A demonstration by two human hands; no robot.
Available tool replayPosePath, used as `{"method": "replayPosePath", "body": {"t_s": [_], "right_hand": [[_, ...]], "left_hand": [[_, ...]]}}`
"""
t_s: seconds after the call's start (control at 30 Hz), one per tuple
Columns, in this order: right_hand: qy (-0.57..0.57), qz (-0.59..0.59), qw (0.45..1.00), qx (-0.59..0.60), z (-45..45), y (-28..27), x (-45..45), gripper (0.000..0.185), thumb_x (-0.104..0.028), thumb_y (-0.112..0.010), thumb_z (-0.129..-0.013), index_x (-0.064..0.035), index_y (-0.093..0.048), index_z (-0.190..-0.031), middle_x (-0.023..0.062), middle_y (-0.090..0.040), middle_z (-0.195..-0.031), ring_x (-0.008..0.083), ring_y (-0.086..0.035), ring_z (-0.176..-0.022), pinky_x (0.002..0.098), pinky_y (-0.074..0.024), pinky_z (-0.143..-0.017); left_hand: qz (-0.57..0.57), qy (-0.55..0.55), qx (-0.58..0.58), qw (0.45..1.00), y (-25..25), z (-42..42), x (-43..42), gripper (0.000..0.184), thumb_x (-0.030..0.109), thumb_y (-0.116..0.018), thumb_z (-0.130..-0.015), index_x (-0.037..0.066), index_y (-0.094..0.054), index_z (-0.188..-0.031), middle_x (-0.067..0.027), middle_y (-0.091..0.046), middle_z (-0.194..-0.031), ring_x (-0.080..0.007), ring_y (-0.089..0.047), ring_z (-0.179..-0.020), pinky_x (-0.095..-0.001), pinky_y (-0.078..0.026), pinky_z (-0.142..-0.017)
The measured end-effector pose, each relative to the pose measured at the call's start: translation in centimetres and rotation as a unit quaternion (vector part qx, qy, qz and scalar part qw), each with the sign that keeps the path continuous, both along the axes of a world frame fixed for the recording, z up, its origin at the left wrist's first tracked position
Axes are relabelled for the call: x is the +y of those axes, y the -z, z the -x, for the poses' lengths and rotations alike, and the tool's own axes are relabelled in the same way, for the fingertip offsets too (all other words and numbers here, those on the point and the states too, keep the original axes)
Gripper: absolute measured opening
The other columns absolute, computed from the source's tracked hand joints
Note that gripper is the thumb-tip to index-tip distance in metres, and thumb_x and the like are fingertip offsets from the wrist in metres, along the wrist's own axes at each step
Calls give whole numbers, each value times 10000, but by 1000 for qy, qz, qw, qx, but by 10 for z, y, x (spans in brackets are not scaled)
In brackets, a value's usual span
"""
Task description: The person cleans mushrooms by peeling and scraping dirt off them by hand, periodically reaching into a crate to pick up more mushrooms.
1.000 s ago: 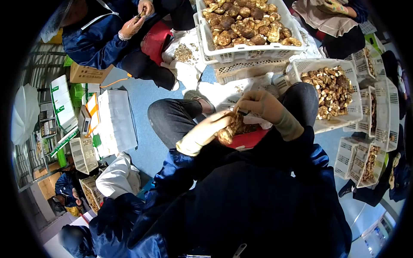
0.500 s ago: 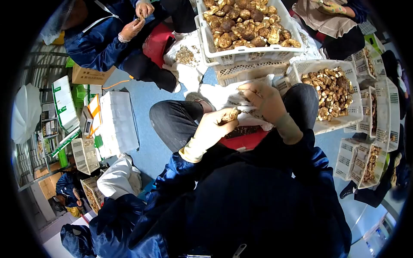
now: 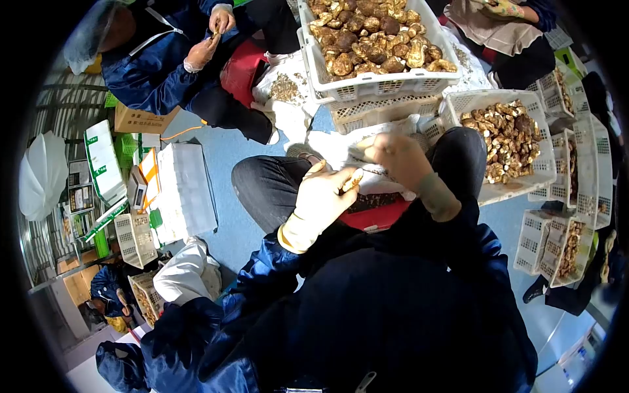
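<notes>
My left hand (image 3: 321, 200), in a pale glove, is closed on a small brown and cream mushroom (image 3: 352, 180) between thumb and fingers. To its right, my right hand (image 3: 403, 160), gloved too, is apart from it over the white cloth (image 3: 334, 147). Motion blurs its fingers, so whether they hold anything cannot be seen. Below both hands, between my knees, a red container (image 3: 377, 217) has dark bits in it.
A large white crate (image 3: 386, 80) of mushrooms stands ahead, another crate (image 3: 517, 188) at my right knee. A co-worker (image 3: 141, 82) sits at the upper left, another person (image 3: 501, 29) at the upper right. Stacked crates (image 3: 563, 252) stand far right, white boxes (image 3: 187, 190) left.
The mushroom in my left hand shows as a smaller piece than a second ago. My hands, together then, are apart now. The left has turned more upright.
</notes>
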State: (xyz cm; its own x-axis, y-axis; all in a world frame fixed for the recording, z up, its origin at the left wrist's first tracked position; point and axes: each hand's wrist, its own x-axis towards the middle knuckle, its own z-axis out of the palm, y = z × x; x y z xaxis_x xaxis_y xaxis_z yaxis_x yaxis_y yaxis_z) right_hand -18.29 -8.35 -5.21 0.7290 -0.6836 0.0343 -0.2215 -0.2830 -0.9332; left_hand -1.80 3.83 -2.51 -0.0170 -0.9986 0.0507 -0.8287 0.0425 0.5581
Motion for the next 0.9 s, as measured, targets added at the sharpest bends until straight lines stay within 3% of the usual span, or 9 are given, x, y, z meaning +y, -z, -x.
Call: {"method": "replayPosePath", "body": {"t_s": [0.1,0.17,0.33,0.47,0.6,0.73,0.77,0.83,0.9], "right_hand": [[-85,104,986,-96,-1,10,7,225,-207,-621,-845,-23,-670,-964,114,-668,-874,229,-631,-836,328,-488,-762],[17,-82,995,-60,5,5,1,214,-187,-625,-848,-14,-671,-965,111,-666,-857,194,-625,-824,303,-480,-751],[-48,-194,970,-141,3,-9,9,209,-161,-594,-862,17,-658,-951,64,-646,-815,113,-585,-772,263,-463,-731],[148,-310,934,-96,16,14,-12,248,-211,-600,-859,29,-643,-900,56,-618,-763,106,-549,-743,268,-451,-691],[201,-288,932,-89,36,112,-13,302,-269,-642,-824,32,-630,-836,73,-603,-737,132,-520,-668,287,-412,-607],[230,-376,890,-118,36,159,24,269,-242,-646,-819,25,-650,-849,70,-615,-743,139,-540,-685,293,-421,-615],[219,-384,889,-119,32,137,30,239,-222,-636,-826,17,-650,-831,57,-611,-738,132,-535,-678,288,-420,-611],[213,-372,894,-134,32,164,35,205,-194,-603,-847,0,-650,-802,31,-600,-732,114,-525,-671,277,-419,-607],[177,-279,938,-105,34,190,31,232,-197,-567,-862,8,-643,-787,43,-604,-721,133,-530,-664,286,-425,-616]], "left_hand": [[-85,-20,118,989,-7,0,3,276,150,-682,-778,70,-656,-1041,-70,-628,-715,-145,-598,-615,-303,-481,-816],[-114,-47,350,929,3,1,3,279,128,-655,-847,34,-633,-1109,-6,-641,-825,-55,-522,-641,-214,-458,-639],[-295,-42,529,794,1,-9,7,310,121,-581,-905,18,-576,-1197,-27,-659,-904,-74,-568,-725,-207,-458,-664],[-281,0,594,754,16,-13,-5,386,234,-529,-937,-18,-534,-1230,-96,-666,-937,-162,-629,-843,-260,-479,-791],[-277,-175,830,451,90,-27,-37,367,306,-526,-929,19,-560,-1154,-121,-643,-949,-250,-617,-881,-393,-486,-802],[-301,-55,859,411,108,19,-121,344,315,-522,-929,26,-565,-1111,-131,-622,-1085,-260,-621,-898,-370,-501,-739],[-254,-121,787,549,107,53,-145,404,305,-553,-909,23,-526,-1198,-143,-596,-1169,-276,-611,-991,-394,-512,-796],[-84,114,155,978,6,97,-167,489,255,-604,-876,7,-475,-1277,-142,-596,-1178,-276,-493,-1184,-407,-353,-1048],[-64,180,462,866,27,135,-199,519,312,-611,-875,27,-476,-1288,-168,-533,-1247,-291,-474,-1182,-354,-312,-1070]]}}
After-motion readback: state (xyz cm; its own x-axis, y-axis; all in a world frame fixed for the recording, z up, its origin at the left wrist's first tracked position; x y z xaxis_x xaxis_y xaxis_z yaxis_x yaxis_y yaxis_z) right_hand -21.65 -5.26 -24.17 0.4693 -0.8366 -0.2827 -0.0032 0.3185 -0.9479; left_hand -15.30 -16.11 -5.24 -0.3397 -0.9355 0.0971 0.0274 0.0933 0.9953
